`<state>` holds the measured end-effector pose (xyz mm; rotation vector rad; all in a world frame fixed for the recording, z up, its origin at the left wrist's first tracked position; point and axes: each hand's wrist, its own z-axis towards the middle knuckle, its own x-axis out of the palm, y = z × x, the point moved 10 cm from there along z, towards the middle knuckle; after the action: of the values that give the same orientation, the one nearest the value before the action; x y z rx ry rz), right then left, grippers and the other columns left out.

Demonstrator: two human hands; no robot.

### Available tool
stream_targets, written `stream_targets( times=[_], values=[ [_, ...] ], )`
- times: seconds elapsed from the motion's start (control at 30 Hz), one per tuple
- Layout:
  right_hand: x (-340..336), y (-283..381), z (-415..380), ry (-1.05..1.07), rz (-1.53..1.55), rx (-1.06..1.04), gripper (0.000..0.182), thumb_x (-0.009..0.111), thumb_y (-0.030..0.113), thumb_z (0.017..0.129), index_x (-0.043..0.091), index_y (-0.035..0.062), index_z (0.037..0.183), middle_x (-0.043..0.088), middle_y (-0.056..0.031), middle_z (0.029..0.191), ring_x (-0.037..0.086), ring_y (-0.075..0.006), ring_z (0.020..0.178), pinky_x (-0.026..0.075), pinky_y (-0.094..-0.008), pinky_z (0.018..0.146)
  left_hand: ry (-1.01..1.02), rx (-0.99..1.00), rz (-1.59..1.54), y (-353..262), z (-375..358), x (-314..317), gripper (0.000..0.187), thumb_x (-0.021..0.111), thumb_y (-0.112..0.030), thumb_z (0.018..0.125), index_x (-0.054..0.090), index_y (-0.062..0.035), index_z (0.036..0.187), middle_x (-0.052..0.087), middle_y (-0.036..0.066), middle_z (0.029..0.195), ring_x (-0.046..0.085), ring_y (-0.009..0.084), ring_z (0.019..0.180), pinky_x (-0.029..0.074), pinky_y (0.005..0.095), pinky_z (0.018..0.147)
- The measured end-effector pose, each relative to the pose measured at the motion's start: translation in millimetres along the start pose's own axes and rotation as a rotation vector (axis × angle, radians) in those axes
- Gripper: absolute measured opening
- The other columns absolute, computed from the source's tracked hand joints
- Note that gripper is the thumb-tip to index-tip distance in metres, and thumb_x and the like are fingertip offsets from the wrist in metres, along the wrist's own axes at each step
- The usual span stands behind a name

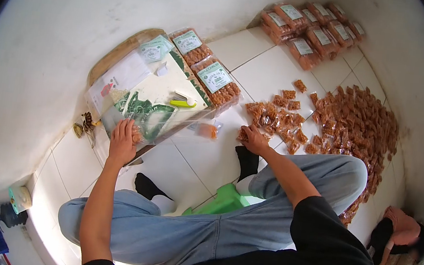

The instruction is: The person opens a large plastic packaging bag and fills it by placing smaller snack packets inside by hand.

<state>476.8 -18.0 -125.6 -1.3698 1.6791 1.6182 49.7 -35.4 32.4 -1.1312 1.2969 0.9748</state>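
My left hand [123,140] is at the near left edge of a low table [171,119], its fingers closed over a clear plastic bag [110,116] with orange-brown snack inside. My right hand [254,140] reaches down to the floor, fingers curled onto small snack packets [272,117] at the edge of a loose cluster. What lies under its fingertips is partly hidden. On the table are a yellow-green stapler [183,102], a stack of printed labels [154,49] and two filled, labelled snack packs [217,80].
A large heap of small packets [358,129] spreads along the right. Finished packs [309,30] are piled by the far wall. A green stool [219,201] is beneath me. Another person [401,230] crouches at far right. A small plastic packet [207,130] lies beside the table.
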Motion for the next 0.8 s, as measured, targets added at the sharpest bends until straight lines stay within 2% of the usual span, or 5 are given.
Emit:
stream_targets(
  times=[0.4, 0.53, 0.67, 0.77, 0.8],
  values=[
    [12.3, 11.7, -9.8, 0.152, -0.066, -0.077, 0.055, 0.054, 0.023, 0.090, 0.035, 0.0075, 0.139, 0.049, -0.0197, 0.121, 0.053, -0.0399, 0.109, 0.047, -0.0493, 0.090, -0.008, -0.004, -0.003, 5.1, -0.2, 5.2, 0.079, 0.061, -0.004, 0.066, 0.031, -0.0046, 0.139, 0.034, 0.017, 0.142, 0.027, 0.0358, 0.135, 0.024, 0.0473, 0.110],
    [32.7, -10.6, -1.1, 0.145, 0.018, -0.105, 0.071, 0.057, 0.018, 0.087, 0.021, -0.0003, 0.146, 0.048, -0.0250, 0.115, 0.050, -0.0395, 0.108, 0.044, -0.0448, 0.093, 0.000, -0.015, -0.010, 4.1, -0.7, 2.7, 0.075, 0.059, -0.005, 0.070, 0.029, -0.0020, 0.139, 0.033, 0.019, 0.142, 0.026, 0.0378, 0.136, 0.021, 0.0476, 0.113],
    [21.3, -6.4, 7.2, -0.002, -0.071, -0.198, 0.066, 0.061, 0.020, 0.086, 0.030, -0.0025, 0.140, 0.057, -0.0212, 0.102, 0.060, -0.0337, 0.094, 0.049, -0.0408, 0.083, 0.011, -0.038, 0.027, 11.2, -1.9, 11.3, 0.082, 0.064, -0.007, 0.070, 0.026, -0.0067, 0.143, 0.031, 0.016, 0.145, 0.025, 0.0335, 0.137, 0.023, 0.0480, 0.110],
    [-31.8, 7.5, 5.0, -0.084, 0.507, -0.049, 0.055, 0.065, 0.019, 0.083, 0.042, -0.0021, 0.128, 0.064, -0.0143, 0.095, 0.064, -0.0250, 0.079, 0.052, -0.0342, 0.071, -0.016, -0.026, 0.013, 10.6, -3.9, 8.1, 0.085, 0.063, -0.007, 0.072, 0.021, -0.0073, 0.145, 0.028, 0.016, 0.147, 0.023, 0.0336, 0.138, 0.023, 0.0476, 0.111],
    [-41.3, 17.3, 13.0, 0.066, 0.739, 0.008, 0.050, 0.066, 0.017, 0.082, 0.045, -0.0017, 0.123, 0.066, -0.0113, 0.092, 0.063, -0.0218, 0.074, 0.052, -0.0315, 0.068, -0.015, -0.023, 0.007, 11.9, -4.5, 10.0, 0.088, 0.063, -0.007, 0.073, 0.017, -0.0079, 0.147, 0.026, 0.015, 0.148, 0.023, 0.0333, 0.139, 0.023, 0.0472, 0.111]
  ],
)
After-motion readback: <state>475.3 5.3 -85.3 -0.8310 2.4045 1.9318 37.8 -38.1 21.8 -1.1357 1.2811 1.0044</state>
